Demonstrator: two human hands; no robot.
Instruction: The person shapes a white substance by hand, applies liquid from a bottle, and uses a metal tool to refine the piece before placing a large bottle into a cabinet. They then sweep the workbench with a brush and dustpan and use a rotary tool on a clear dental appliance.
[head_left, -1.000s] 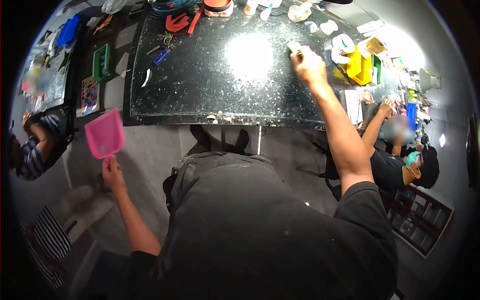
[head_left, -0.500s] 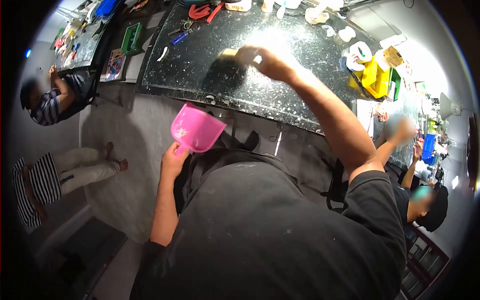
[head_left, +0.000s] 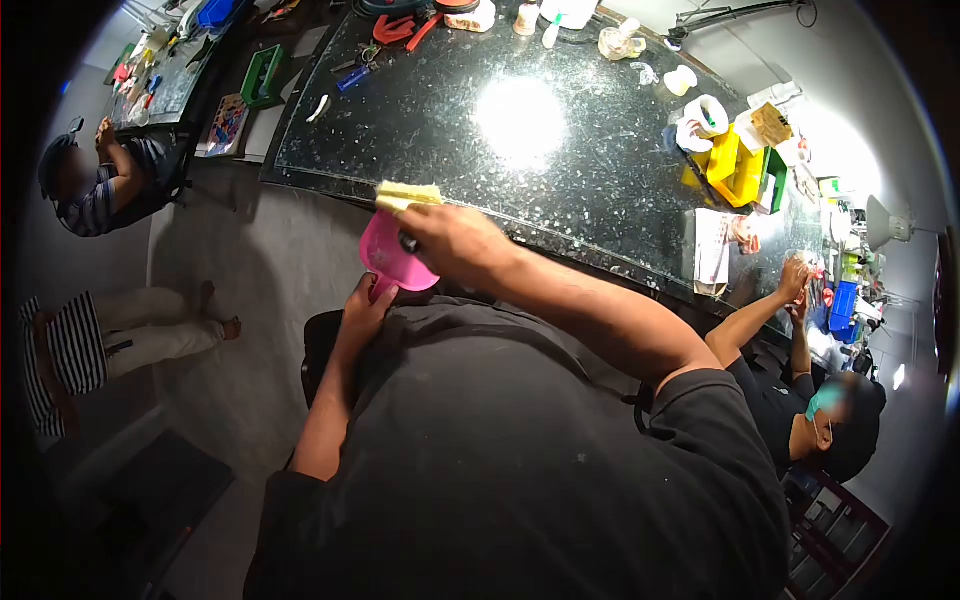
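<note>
My left hand is wrapped round the handle of a pink dustpan, which hangs just below the front edge of the black speckled table. Some pale debris shows in the pan. Over the pan's right side is my right hand, closed on a brush with pale yellow bristles. Those bristles lie at the table edge, above the mouth of the pan. Most of the brush's handle is hidden by my fingers.
Red pliers, a blue-handled tool and a small white piece lie at the table's left. Yellow bins and a white roll stand at the right. A co-worker sits at the right; other people are at the left.
My right hand has swept the brush from mid-table toward me and left, to the front edge over the dustpan. The dustpan has shifted slightly and now sits partly behind that hand.
</note>
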